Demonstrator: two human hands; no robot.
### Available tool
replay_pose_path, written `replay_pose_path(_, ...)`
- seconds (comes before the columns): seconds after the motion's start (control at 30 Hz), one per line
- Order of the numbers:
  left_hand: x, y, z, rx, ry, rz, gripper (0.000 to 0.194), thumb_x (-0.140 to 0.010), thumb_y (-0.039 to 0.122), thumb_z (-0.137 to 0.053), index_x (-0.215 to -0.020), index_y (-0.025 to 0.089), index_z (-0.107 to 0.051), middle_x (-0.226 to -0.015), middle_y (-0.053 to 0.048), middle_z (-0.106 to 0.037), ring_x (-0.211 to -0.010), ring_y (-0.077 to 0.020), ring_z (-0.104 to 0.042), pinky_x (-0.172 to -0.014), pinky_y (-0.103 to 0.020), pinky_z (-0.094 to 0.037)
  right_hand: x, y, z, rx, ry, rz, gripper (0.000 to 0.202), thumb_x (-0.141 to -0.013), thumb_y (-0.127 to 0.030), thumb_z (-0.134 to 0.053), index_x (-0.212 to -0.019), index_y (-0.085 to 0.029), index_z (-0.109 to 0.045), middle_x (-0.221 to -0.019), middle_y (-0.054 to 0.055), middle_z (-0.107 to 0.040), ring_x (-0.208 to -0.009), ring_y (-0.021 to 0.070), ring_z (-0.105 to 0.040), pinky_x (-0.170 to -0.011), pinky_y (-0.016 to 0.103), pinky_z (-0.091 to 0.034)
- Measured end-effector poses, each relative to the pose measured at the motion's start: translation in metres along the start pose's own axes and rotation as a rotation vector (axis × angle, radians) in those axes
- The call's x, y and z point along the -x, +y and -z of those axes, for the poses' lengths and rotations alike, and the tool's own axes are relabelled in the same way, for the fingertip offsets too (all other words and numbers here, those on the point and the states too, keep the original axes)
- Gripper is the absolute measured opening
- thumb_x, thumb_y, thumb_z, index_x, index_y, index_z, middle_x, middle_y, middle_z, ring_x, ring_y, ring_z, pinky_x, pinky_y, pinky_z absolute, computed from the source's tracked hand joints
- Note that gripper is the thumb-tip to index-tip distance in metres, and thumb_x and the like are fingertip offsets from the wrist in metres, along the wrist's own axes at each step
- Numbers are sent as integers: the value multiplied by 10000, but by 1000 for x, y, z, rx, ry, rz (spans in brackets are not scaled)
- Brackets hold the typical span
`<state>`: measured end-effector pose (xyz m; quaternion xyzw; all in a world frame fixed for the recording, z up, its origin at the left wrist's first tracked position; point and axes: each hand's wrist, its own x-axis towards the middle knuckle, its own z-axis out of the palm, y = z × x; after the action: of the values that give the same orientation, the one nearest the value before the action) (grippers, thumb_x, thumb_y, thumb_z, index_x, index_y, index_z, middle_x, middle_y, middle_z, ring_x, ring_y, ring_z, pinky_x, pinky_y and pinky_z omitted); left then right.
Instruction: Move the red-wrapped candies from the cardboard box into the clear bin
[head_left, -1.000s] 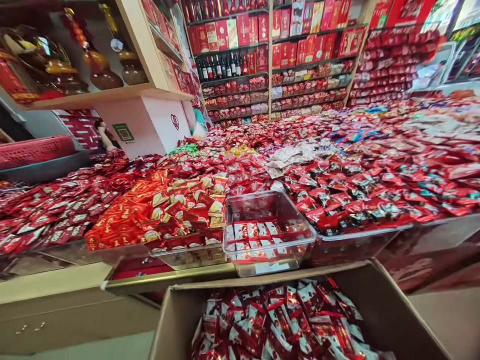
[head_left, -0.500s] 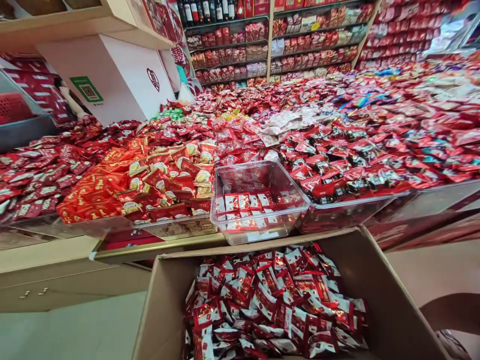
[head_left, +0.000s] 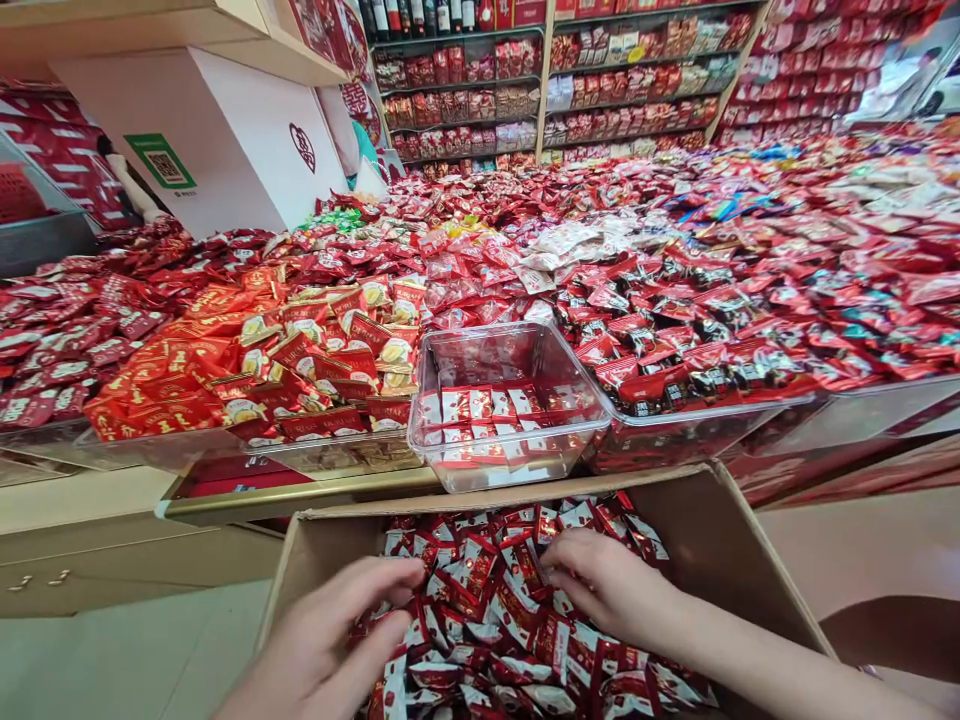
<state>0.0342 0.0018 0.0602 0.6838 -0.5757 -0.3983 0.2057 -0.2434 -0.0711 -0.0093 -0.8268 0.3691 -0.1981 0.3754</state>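
Observation:
A cardboard box (head_left: pixel 750 560) stands open in front of me, filled with small red and white wrapped sweets (head_left: pixel 517 610). Over its left side is my left hand (head_left: pixel 337 620), thumb and forefinger spread apart with nothing between them. My right hand (head_left: pixel 607 580) reaches in from the right. Its fingers bend down to the sweets with a gap at the thumb, and I see nothing held. Just behind the box's far edge, a clear plastic bin (head_left: pixel 517 445) holds neat rows of red and white packets (head_left: pixel 487 405) at its bottom.
Heaped packets lie beside the bin: orange-red and gold ones (head_left: pixel 315 350) to the left, red and black ones (head_left: pixel 682 370) to the right. A white box with a QR sign (head_left: pixel 159 162) stands back left. Stocked shelves (head_left: pixel 465 100) line the far wall.
Both my hands have come into view from below and reached over the sweets in the cardboard box. The view has shifted slightly.

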Motion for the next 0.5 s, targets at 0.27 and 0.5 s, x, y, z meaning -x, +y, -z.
replay_pose_path(0.27, -71, -45, -71, -319, -265, -55, 337, -695, 191, -453, -1008, 227, -572, -1028, -51, -606, -961, -212, -519, -840, -295, -343, -58, 19, -79, 369, -121, -191, 210, -723, -282, -480, -815, -129, -591, -850, 120, -602, -866, 239, -492, -758, 327, -319)
replay_pose_path(0.5, -87, -66, -85, -198, -195, -38, 511, -659, 206, -499, -1162, 148, -434, -1115, -111, -545, -1001, -228, -489, -848, -316, -349, -68, 22, -96, 312, -78, -281, 100, -725, -222, -486, -733, -190, -579, -776, 28, -626, -821, 192, -502, -729, 306, -299)
